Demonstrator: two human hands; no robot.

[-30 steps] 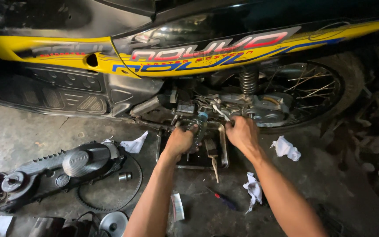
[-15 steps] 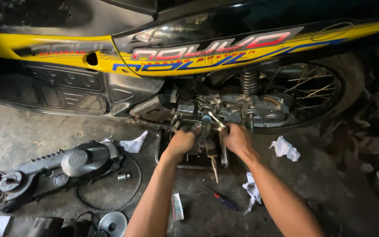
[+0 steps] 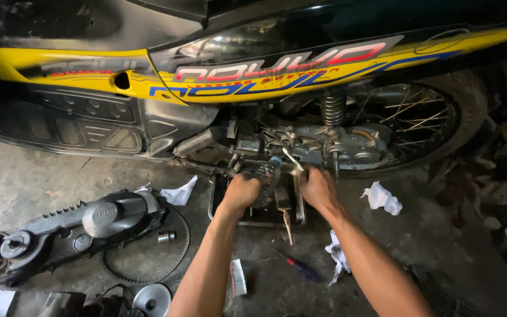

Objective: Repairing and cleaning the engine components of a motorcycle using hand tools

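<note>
Centre frame: both hands have drawn closer under the scooter (image 3: 300, 76). Left hand (image 3: 243, 192) wraps a metal engine part (image 3: 267, 176); right hand (image 3: 318, 186) curled, grip unclear.

Fingertips of both hands (image 3: 280, 189) hidden among engine parts (image 3: 324, 147); grasped object indistinct.
</note>
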